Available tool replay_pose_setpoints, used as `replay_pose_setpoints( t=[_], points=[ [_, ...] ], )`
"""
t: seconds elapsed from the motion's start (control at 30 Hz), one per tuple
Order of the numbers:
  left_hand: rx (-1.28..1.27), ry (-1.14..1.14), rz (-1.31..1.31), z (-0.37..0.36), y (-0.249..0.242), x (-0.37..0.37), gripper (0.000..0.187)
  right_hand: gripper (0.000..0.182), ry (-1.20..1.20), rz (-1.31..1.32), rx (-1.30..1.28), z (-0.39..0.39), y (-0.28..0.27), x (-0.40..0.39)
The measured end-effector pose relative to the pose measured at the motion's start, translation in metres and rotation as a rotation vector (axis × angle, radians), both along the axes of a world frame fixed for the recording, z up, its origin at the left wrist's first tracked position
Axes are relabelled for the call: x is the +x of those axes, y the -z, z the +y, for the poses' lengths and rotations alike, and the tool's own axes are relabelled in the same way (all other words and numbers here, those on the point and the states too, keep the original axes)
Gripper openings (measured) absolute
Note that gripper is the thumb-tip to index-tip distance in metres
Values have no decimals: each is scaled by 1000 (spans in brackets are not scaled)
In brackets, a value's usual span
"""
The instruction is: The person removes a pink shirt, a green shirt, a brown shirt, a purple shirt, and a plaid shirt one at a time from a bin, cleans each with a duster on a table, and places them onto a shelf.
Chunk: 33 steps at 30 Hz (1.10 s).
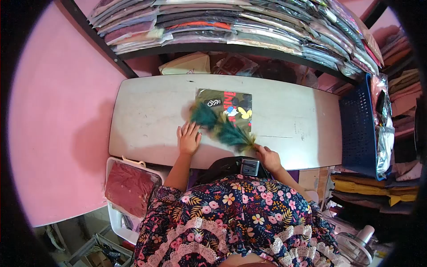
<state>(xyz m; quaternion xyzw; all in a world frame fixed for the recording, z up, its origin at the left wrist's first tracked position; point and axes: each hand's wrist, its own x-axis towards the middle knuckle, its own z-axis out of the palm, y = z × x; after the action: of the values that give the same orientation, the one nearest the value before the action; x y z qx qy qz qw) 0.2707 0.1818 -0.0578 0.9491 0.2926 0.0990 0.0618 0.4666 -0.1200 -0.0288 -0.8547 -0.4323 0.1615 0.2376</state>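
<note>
My right hand (268, 158) is closed around the handle end of a fluffy green and yellow duster (229, 133), near the table's front edge. The duster stretches up and left from that hand, over a packaged olive-green garment (243, 100) with red lettering, a cartoon print and a black tag. Part of the package is hidden beneath the duster. Fingers spread, my left hand (190, 138) rests on the white table (151, 111), just below the duster's far end. I see nothing held in it.
Packed garments (200, 26) fill a shelf above the table's back edge. A blue plastic basket (356, 129) stands at the right end, beside stacks of folded clothes (378, 189). At lower left, a white bin (116, 218) holds a maroon packaged garment (129, 187).
</note>
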Motion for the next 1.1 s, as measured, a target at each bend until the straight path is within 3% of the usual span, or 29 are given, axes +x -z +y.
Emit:
replay_pose_setpoints(
  t=[0.03, 0.1, 0.17, 0.37, 0.43, 0.5, 0.57, 0.63, 0.7, 0.73, 0.83, 0.97, 1.03, 1.1],
  points=[
    [-18, -15, 69, 1, 0, 0, 44, 32, -41, -8, -147, -4, -5, -3],
    [0, 0, 1, 0, -2, 1, 44, 32, 53, -12, -107, -13, 11, 5],
    [17, 13, -65, -2, -5, 1, 44, 32, 373, 2, 9, -17, 21, 11],
    [27, 9, -74, 1, 5, 0, 45, 33, 162, 11, 163, -21, 7, -4],
    [15, -21, -67, -1, 6, -2, 43, 35, 96, 60, -153, -20, -4, -6],
    [2, -5, -96, -14, 7, -4, 41, 34, 198, 67, -105, -20, 12, -1],
    [-11, 9, -125, -28, 6, -7, 40, 34, 451, 61, 79, -16, 23, 4],
    [-127, 104, -229, -39, 4, -11, 37, 33, 453, 107, 166, -15, 38, -1],
    [-144, 137, -229, -38, 8, -13, 37, 34, 131, 40, 88, -18, 48, -10],
    [-171, 144, -227, -35, 8, -14, 39, 35, -11, 26, 19, -17, 23, -15],
    [-134, 120, -257, -22, 2, -12, 43, 36, -22, -24, -33, -12, 11, -15],
    [-59, -5, -345, -8, -14, -5, 50, 36, 252, 56, 129, 3, 35, -8],
    [-52, -18, -308, -3, -10, -3, 54, 36, 192, 104, 172, 2, 33, -10],
    [-34, 0, -406, -3, -3, 1, 55, 36, -140, 100, 31, -5, 25, -13]
  ],
)
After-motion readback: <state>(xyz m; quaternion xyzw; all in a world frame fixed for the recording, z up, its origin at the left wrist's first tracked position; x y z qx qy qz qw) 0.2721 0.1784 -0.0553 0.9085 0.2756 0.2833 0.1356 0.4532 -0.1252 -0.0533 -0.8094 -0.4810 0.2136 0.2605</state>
